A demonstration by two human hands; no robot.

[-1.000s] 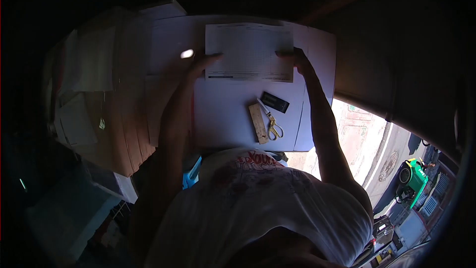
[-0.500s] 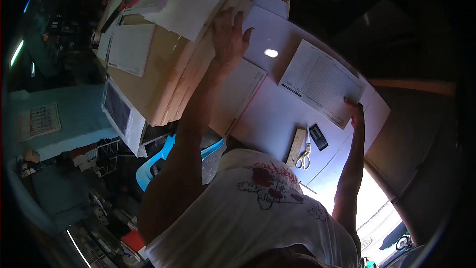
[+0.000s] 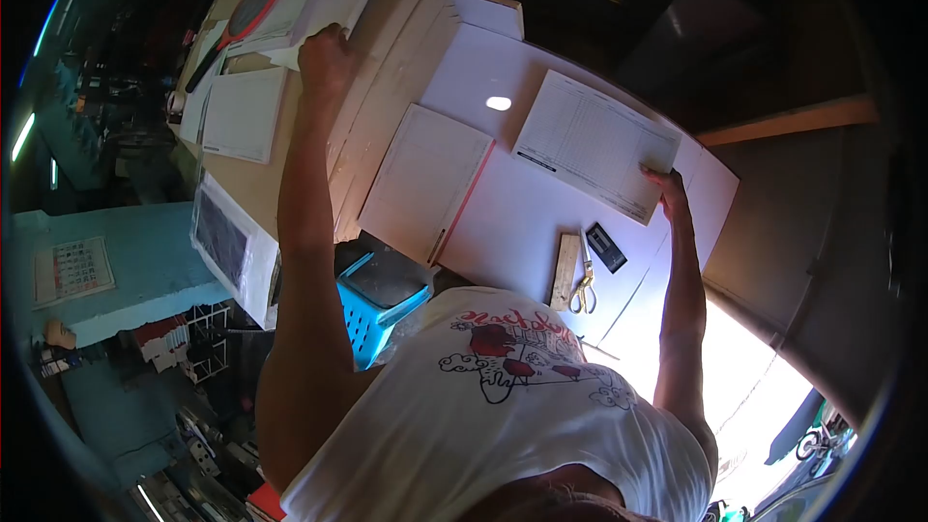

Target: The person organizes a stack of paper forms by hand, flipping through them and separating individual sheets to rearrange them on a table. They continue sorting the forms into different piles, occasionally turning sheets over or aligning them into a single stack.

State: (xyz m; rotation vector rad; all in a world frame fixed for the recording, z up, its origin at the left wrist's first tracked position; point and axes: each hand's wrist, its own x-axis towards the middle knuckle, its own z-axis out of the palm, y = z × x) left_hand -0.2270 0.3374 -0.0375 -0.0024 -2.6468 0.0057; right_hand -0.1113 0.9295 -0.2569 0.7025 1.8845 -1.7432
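My right grip [image 3: 667, 195] holds a printed form [image 3: 592, 140], scissors [image 3: 584, 295] to its left; my left grip [image 3: 326, 58] curls at a white sheet [image 3: 336, 6], hold unclear.

Table [image 3: 512, 222] with papers [image 3: 594, 140], scissors [image 3: 588, 277], block [image 3: 563, 273]

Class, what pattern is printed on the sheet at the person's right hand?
The sheet bears a ruled grid, showing best in the head view.

The frame's upper right was sunk in shadow, crossed by a wooden beam [image 3: 788, 123]; a teal ledge [image 3: 155, 271] was seen at left, below a glowing tube [image 3: 23, 137]; the lower right was flooded by daylight [image 3: 739, 358]
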